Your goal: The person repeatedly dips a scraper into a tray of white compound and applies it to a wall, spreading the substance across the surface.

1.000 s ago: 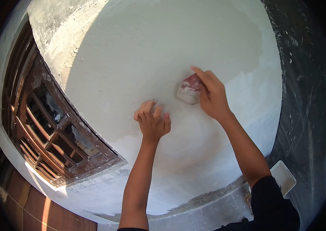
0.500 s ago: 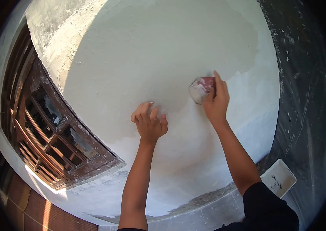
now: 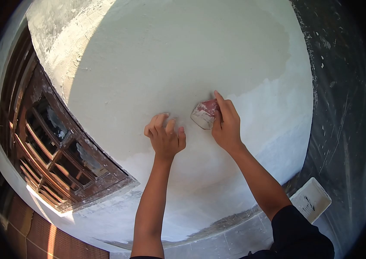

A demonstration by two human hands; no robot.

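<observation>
A plastered wall fills the middle of the view, greyer and damp-looking above, whiter below. My right hand is closed on a flat scraper with a reddish part and a plaster-smeared pale part, held against the wall. To its left, my left hand has its fingers apart and bent, the fingertips at the wall, with nothing in it.
A brown wooden window frame with panes and slats stands on the left. At the lower right lies a white tray with dark marks inside. A dark sheet-like surface runs along the right, and grey tiles lie below the wall.
My right hand has moved left and slightly down with the scraper, closer to my left hand. My left hand has stayed nearly in place.
</observation>
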